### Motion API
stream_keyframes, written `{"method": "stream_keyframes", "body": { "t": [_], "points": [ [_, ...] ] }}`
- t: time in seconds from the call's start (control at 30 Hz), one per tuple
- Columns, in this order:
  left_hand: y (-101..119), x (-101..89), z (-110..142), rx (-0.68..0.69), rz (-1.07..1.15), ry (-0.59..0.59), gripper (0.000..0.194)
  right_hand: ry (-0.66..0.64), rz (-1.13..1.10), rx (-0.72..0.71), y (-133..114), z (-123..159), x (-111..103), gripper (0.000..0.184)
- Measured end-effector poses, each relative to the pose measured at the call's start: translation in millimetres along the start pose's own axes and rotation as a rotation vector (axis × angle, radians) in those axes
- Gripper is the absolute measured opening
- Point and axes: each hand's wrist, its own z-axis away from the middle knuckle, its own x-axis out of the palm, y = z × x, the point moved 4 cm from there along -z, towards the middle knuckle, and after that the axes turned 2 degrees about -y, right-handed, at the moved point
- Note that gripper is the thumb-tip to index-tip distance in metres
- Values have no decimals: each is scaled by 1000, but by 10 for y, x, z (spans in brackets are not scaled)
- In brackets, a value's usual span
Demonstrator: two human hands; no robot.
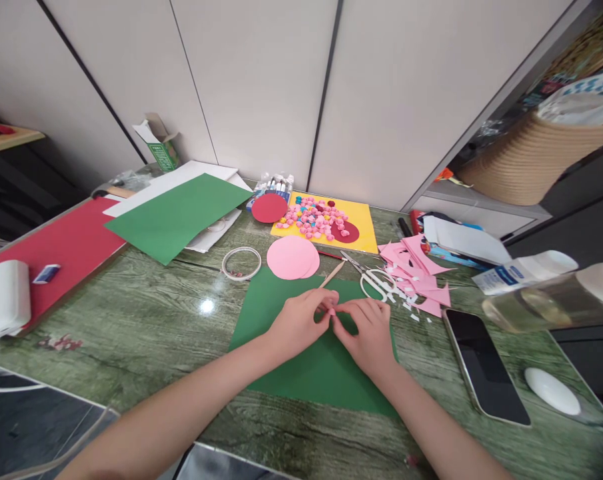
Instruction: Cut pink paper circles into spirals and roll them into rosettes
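Note:
My left hand [298, 319] and my right hand [367, 332] meet above a green sheet of paper [306, 377]. Between their fingertips is a small pink paper piece [332, 311], pinched from both sides and mostly covered by the fingers. Just beyond my left hand lie overlapping pink paper circles [290, 257] and a pointed wooden stick [334, 273]. White-handled scissors [376, 281] rest beyond my right hand. Farther back, many small rolled paper pieces [314, 217], mostly pink, are heaped on a yellow sheet [364, 227] with a dark red circle [348, 233].
A roll of tape [241, 264] lies left of the circles. Pink paper scraps [416, 267] sit at the right, near a phone [486, 367], a white mouse [552, 391] and a bottle [546, 303]. At left are a green sheet [181, 213] and a red board [71, 243].

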Motion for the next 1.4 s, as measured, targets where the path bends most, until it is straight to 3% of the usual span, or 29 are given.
{"method": "stream_keyframes", "body": {
  "t": [0.2, 0.4, 0.67, 0.87, 1.2, 1.4],
  "points": [
    [23, -41, -42, -104, 315, 50, 25, 52, -117, 43, 45, -4, -19, 4],
    [15, -37, -30, -113, 360, 70, 23, 43, -186, 51, 62, -10, -14, 4],
    [1, 16, 6, -10, -16, -23, 32, -69, -9, 25, -3, -8, 9, 4],
    [2, 39, 35, 83, -271, -51, 29, -38, 80, -31, -23, 7, 9, 4],
    [-6, -23, -49, -114, 329, 17, 26, 37, -135, 12, 72, -23, -7, 3],
    [-30, -13, -47, -158, 459, 46, 26, 52, -237, 47, 81, -23, -19, 4]
  ]
}}
